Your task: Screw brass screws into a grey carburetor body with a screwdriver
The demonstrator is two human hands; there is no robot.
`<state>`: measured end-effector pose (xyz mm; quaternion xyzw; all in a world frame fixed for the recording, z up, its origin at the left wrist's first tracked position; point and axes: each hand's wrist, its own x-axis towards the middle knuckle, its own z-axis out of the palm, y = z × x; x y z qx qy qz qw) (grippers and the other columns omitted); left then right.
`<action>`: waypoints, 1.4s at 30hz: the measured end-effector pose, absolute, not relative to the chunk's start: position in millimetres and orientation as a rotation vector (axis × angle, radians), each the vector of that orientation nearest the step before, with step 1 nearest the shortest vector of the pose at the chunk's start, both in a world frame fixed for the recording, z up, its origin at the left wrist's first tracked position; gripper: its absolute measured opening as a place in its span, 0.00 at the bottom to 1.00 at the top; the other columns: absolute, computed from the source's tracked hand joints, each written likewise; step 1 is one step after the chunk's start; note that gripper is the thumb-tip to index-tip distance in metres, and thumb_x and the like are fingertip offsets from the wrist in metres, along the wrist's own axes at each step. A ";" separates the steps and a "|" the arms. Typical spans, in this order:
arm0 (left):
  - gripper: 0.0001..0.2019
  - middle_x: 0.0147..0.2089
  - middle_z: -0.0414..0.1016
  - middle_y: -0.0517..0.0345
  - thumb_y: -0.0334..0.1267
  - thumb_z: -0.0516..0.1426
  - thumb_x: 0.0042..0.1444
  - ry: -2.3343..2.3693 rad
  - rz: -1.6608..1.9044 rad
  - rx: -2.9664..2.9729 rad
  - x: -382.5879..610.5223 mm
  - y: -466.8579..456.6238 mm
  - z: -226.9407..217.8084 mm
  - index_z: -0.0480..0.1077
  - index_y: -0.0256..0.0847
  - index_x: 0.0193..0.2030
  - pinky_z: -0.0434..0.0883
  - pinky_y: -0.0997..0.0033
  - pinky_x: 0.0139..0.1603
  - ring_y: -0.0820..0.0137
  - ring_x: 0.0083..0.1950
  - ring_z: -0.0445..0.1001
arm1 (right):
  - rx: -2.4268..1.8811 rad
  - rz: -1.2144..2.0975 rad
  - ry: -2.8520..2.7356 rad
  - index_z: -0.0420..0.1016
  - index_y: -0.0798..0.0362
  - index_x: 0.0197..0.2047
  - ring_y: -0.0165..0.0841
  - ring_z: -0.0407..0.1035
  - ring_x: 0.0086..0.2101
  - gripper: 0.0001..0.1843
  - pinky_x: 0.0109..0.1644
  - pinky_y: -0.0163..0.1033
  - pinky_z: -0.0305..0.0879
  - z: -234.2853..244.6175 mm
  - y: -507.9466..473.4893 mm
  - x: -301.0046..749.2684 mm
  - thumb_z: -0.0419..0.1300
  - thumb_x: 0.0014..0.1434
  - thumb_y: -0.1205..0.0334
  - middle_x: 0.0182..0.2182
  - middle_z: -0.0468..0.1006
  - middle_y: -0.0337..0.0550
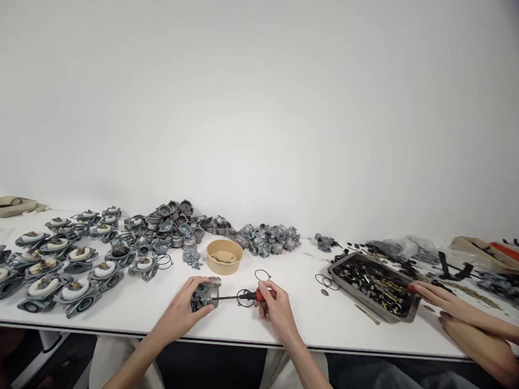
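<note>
Left hand (185,303), thumb and fingers gripping one grey metal housing (209,293) at the hand's right. Right hand (278,309), closed on one red-and-black-handled screwdriver (249,296), shaft pointing left to the housing. Farther: one round tan bowl (223,267); heaped grey metal castings (172,227).

Has, on the desk (304,316), castings (81,255) at left, a bowl (223,267) before heaped parts (216,224), fittings (373,279) in a tray (363,298) at right

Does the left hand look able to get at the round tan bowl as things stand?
Probably not without letting go first: the left hand is holding a grey metal part. Otherwise the way looks free; the tan bowl stands just beyond, open-topped.
</note>
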<state>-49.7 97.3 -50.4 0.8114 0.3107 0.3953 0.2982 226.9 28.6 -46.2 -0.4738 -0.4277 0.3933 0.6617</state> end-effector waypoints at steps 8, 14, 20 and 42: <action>0.20 0.66 0.72 0.48 0.39 0.64 0.68 0.822 1.048 2.182 -49.7 95.1 -49.4 0.70 0.44 0.65 0.69 0.40 0.67 0.51 0.67 0.71 | -1.036 0.915 -1.010 0.79 0.54 0.36 0.30 0.69 0.20 0.26 0.22 0.33 0.63 -49.7 29.9 231.6 0.75 0.54 0.37 0.22 0.73 0.36; 0.20 0.66 0.73 0.48 0.40 0.64 0.68 0.839 1.042 2.179 -50.0 94.6 -49.5 0.69 0.44 0.64 0.69 0.41 0.66 0.51 0.66 0.72 | -1.055 0.934 -1.005 0.80 0.55 0.36 0.30 0.71 0.19 0.28 0.22 0.33 0.67 -49.6 29.3 231.6 0.74 0.54 0.36 0.21 0.73 0.35; 0.20 0.65 0.73 0.48 0.40 0.64 0.67 0.856 1.041 2.176 -49.2 96.1 -49.8 0.69 0.43 0.64 0.69 0.40 0.66 0.51 0.66 0.72 | -1.149 0.953 -0.995 0.76 0.56 0.28 0.31 0.69 0.12 0.32 0.14 0.32 0.62 -48.6 28.6 228.8 0.68 0.58 0.31 0.17 0.75 0.40; 0.19 0.64 0.73 0.52 0.36 0.61 0.65 0.859 1.041 2.183 -50.5 93.2 -47.2 0.68 0.52 0.61 0.69 0.54 0.67 0.54 0.67 0.71 | -1.102 0.964 -1.033 0.81 0.55 0.32 0.34 0.74 0.18 0.29 0.19 0.34 0.67 -51.0 30.4 233.0 0.73 0.53 0.34 0.20 0.80 0.43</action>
